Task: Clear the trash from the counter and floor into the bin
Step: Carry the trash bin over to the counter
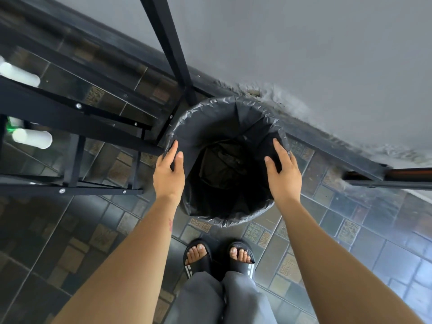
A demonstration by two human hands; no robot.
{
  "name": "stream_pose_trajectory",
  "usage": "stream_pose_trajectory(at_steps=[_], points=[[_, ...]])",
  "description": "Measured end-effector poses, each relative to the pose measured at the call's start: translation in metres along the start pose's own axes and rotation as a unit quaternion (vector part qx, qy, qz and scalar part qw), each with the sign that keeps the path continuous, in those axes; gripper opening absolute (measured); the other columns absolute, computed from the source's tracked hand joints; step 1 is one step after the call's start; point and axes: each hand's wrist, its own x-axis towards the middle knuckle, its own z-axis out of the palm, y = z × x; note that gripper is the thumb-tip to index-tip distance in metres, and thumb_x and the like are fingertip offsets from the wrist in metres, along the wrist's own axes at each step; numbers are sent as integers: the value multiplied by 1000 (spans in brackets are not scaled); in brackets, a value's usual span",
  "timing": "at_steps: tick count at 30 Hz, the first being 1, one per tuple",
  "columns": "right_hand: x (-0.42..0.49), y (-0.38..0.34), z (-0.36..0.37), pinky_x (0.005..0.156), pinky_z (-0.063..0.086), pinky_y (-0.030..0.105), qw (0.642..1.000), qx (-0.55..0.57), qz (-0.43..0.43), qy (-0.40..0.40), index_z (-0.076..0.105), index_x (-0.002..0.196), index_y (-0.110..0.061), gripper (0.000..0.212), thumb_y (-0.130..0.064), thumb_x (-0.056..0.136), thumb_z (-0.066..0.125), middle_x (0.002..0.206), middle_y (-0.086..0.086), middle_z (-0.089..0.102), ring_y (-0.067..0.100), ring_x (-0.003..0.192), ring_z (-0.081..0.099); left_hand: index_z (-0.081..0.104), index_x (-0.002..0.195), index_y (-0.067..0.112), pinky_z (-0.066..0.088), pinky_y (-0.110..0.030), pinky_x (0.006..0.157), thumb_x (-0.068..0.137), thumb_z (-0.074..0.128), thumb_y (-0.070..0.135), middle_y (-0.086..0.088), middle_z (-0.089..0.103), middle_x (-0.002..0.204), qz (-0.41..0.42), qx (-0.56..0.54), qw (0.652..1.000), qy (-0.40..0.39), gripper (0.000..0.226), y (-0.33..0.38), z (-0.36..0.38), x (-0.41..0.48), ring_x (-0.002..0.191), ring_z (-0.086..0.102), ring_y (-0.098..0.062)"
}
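**Hands.** The left hand [168,176] is released: its four fingers are straight and held together, with the thumb spread to the side. The fingertips lie at the left rim of the round bin [224,218], over the black plastic liner bag [215,118], and the thumb is above the liner's inner wall. The right hand [284,174] is likewise released, fingers straight and thumb apart, with its fingertips at the right rim over the liner. Neither hand curls round anything. It cannot be told whether the fingers press on the liner or sit just above it.

**Task item.** The bin stands between the two hands, and its opening extends beyond the fingertips. The interior is dark, and its contents cannot be identified.

**Count.**
- Hands: two.
- Bin: one, with one liner.
- Black metal rack frame [70,127]: one, left of the left hand, close to the bin.
- Blurred white cylindrical objects: two, [19,74] and [32,138], well left of the left hand, behind the frame bars.
- Black slide sandals: two, [198,260] and [240,258], below the hands, just short of the bin, on the patterned tile floor [93,237].
- Grey wall [304,43]: one, beyond the fingertips, behind the bin.
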Motion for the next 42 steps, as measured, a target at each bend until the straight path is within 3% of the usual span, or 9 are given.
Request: stream_pose_trajectory(at_steps=[9, 14, 20, 24, 31, 33, 35, 39, 42], points=[[-111, -104, -127, 112, 34, 41, 1000, 2, -27, 10, 36, 145, -47, 45, -39, 101, 45, 159, -2, 27, 22, 143, 33, 54, 139, 43, 31, -38, 115, 103, 43, 43, 2, 44, 151, 18, 1, 1000, 19, 38, 115, -108, -112, 138, 43, -18], [-182, -160, -189, 110, 39, 43, 998, 16, -51, 20, 37, 143, -49, 43, -43, 101, 42, 156, -4, 33, 24, 137, 42, 54, 139, 41, 31, -39, 113, 103, 41, 44, 5, 43, 152, 30, -8, 999, 36, 38, 174, -175, -179, 136, 44, -19], [-252, -207, -246, 106, 41, 40, 995, 28, -95, 22, 42, 142, -46, 40, -39, 102, 41, 152, -5, 40, 23, 133, 46, 56, 138, 39, 34, -48, 114, 103, 41, 45, -1, 45, 151, 43, -33, 997, 50, 39, 214, -242, -243, 136, 45, -26], [-295, -232, -273, 108, 38, 38, 990, 31, -139, 6, 44, 141, -46, 40, -38, 102, 42, 152, -7, 40, 22, 135, 44, 57, 139, 35, 37, -46, 113, 103, 41, 42, 0, 48, 148, 55, -58, 995, 66, 40, 227, -287, -283, 134, 47, -25], [-348, -262, -279, 102, 41, 31, 978, 51, -202, -17, 47, 139, -46, 40, -34, 100, 46, 147, -8, 46, 19, 126, 51, 56, 139, 35, 35, -45, 114, 102, 43, 42, 2, 46, 150, 95, -113, 985, 94, 39, 218, -353, -325, 136, 46, -21], [-365, -272, -271, 92, 41, 25, 974, 62, -214, -24, 47, 138, -47, 41, -32, 100, 46, 147, -9, 45, 14, 116, 54, 55, 139, 36, 34, -42, 116, 103, 43, 39, 3, 45, 152, 105, -134, 979, 113, 38, 208, -375, -334, 138, 42, -19], [-384, -283, -258, 88, 46, 27, 970, 75, -228, -29, 47, 137, -49, 41, -31, 100, 46, 147, -8, 46, 13, 105, 56, 54, 140, 37, 31, -35, 114, 105, 42, 35, 3, 43, 152, 115, -161, 972, 125, 37, 196, -398, -342, 139, 40, -17], [-430, -309, -227, 103, 44, 35, 961, 99, -255, -34, 48, 137, -46, 41, -29, 100, 47, 146, -5, 47, 18, 120, 54, 53, 141, 36, 30, -21, 105, 105, 45, 22, 4, 43, 151, 144, -209, 956, 144, 40, 165, -451, -359, 138, 39, -13], [-467, -329, -199, 93, 48, 32, 952, 114, -280, -45, 50, 136, -46, 41, -26, 100, 48, 141, -5, 51, 10, 96, 60, 52, 142, 41, 29, -28, 115, 104, 47, 18, 5, 42, 153, 156, -220, 950, 161, 44, 133, -497, -367, 141, 37, -13]])
